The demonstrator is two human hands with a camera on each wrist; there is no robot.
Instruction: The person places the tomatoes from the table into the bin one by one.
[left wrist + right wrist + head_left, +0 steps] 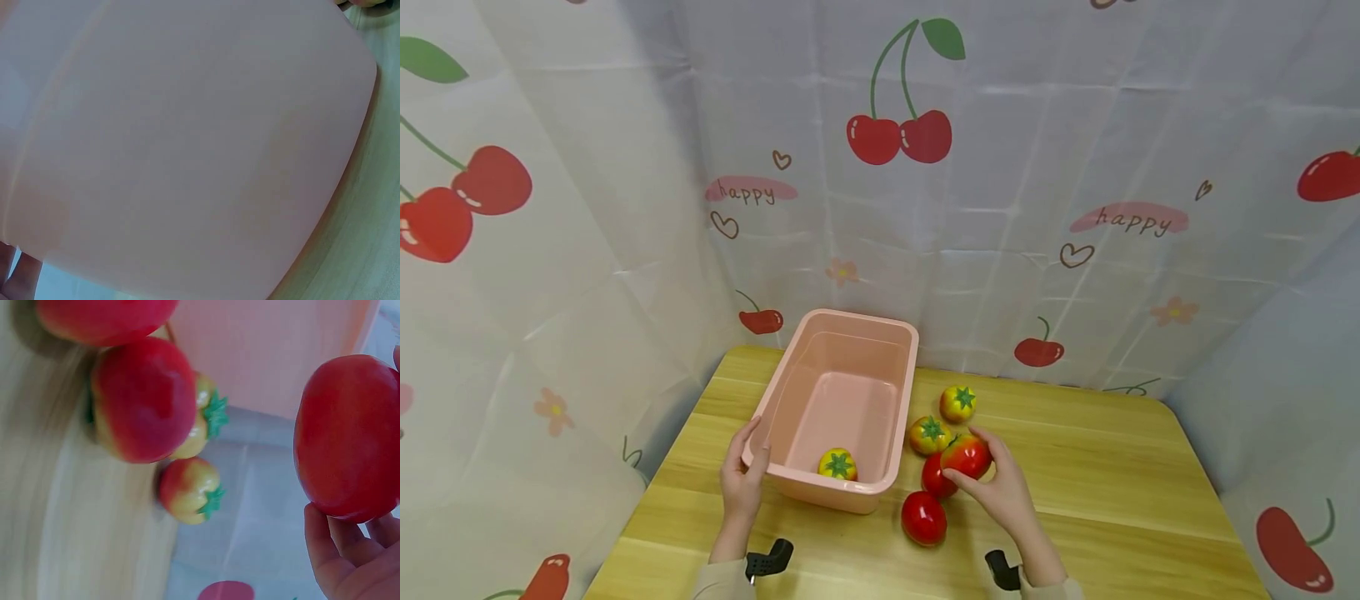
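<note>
My left hand [743,483] grips the near left corner of a pink plastic tub [904,400], thumb over the rim. The tub's outer wall [187,150] fills most of the left wrist view. In my right hand [1011,496] is a red tomato [972,455], pinched between thumb and fingers, right of the tub. The right wrist view shows this tomato [347,437] raised above the tabletop. A yellow tomato with a green star-shaped top [838,464] lies inside the tub at its near end.
Right of the tub lie two red tomatoes, one nearer [924,518] and one partly behind the held tomato [935,479]. Two yellowish tomatoes [930,434] [958,403] sit farther back. Cherry-print curtains [985,250] enclose the wooden table [1097,483] at the back and sides.
</note>
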